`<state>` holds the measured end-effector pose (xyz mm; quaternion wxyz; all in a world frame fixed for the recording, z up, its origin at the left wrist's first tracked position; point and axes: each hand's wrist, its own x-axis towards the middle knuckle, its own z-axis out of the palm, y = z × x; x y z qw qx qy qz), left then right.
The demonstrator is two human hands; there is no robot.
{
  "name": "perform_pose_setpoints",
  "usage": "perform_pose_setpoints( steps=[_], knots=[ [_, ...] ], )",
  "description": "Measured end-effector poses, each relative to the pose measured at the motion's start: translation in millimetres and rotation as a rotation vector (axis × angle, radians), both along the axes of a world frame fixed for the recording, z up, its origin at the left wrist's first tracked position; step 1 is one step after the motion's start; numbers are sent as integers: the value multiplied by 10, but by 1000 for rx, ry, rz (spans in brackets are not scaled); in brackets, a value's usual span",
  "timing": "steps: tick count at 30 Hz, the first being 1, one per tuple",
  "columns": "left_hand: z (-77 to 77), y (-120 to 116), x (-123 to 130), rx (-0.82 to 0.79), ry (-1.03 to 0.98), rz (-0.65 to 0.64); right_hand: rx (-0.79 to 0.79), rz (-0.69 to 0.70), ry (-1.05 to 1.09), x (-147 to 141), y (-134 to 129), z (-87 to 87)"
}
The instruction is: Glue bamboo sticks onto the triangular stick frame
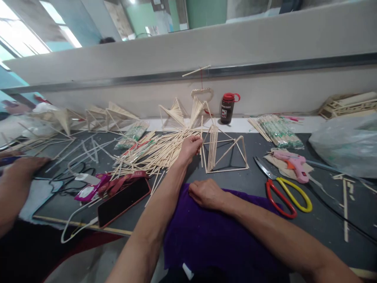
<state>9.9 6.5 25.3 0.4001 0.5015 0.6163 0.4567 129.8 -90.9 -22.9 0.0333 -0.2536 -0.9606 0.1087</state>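
Observation:
My left hand (191, 147) reaches over the table with its fingertips pinched on a thin wooden stick (202, 159), which stands nearly upright. Just right of it is a stick frame (226, 170) with slanted struts and a fanned row of sticks on its left side. My right hand (207, 193) rests closed on a purple cloth (203, 236) at the table's front edge; whatever its curled fingers may hold is hidden. Behind and left of my left hand lies a loose pile of wooden sticks (165, 151).
Red-and-yellow-handled scissors (272, 179) and a pink glue gun (294, 163) lie at right, near a plastic bag (347, 145). A bottle (227, 109) stands by the wall. Left are a phone (123, 202), cables and another person's hand (31, 164).

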Motion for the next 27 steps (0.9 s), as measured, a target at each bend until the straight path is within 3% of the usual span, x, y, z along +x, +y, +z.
perform_pose_setpoints(
  steps=[4,12,16,20,23,25,27],
  knots=[
    [-264,93,-36,-54,37,10,14,-7,23,0,-1,8],
    [-423,127,-134,-165,138,8,70,4,78,-4,13,-57],
    [-439,114,-210,-184,239,44,56,-4,71,2,8,-42],
    [-302,95,-322,-98,332,125,25,-8,58,-1,13,-52],
    [-105,43,-248,32,24,86,-39,20,146,6,28,-62],
    [38,-30,-106,103,-347,18,-102,74,360,49,37,17],
    [153,-143,61,216,-659,4,-135,117,675,152,48,212]
  ],
)
